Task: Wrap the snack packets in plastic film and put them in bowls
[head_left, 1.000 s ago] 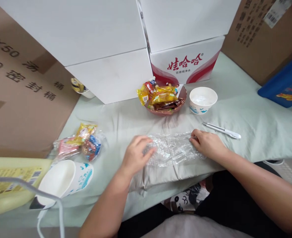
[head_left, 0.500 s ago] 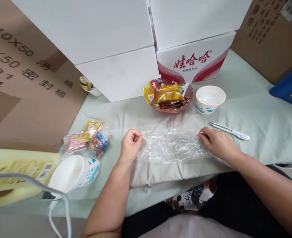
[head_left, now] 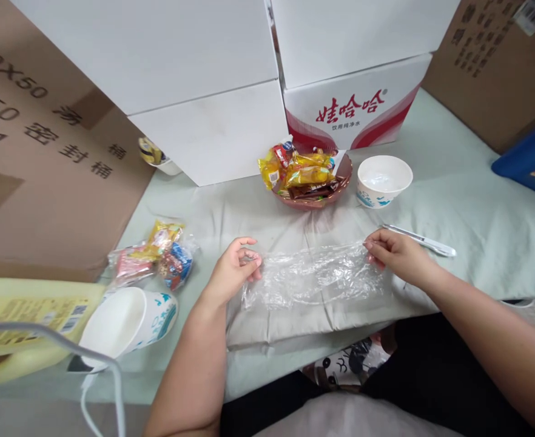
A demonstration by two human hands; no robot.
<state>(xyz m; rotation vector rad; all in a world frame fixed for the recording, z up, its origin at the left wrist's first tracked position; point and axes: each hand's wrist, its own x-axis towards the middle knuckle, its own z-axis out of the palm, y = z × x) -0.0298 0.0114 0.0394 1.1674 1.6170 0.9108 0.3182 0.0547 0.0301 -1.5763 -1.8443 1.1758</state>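
A crumpled sheet of clear plastic wrap (head_left: pixel 315 279) lies stretched across the pale green cloth (head_left: pixel 467 224) in front of me. My left hand (head_left: pixel 231 270) pinches its left end between thumb and fingers. My right hand (head_left: pixel 397 255) pinches the upper right corner. A white utility knife (head_left: pixel 424 241) lies just behind my right hand. Farther back stand a brown bowl of wrapped snacks (head_left: pixel 310 176) and an upright white paper bowl (head_left: pixel 384 180).
A bag of snacks (head_left: pixel 156 258) and a tipped white paper bowl (head_left: pixel 128 318) lie at the left, beside a yellow box (head_left: pixel 26 309). White cartons (head_left: pixel 195 79), a red-printed carton (head_left: pixel 353 109) and brown cartons (head_left: pixel 44 152) wall the back. A blue box (head_left: pixel 531 158) sits at the right.
My left hand went from lying flat on the wrap to pinching its left end. Both hands have pulled the sheet out wider between them.
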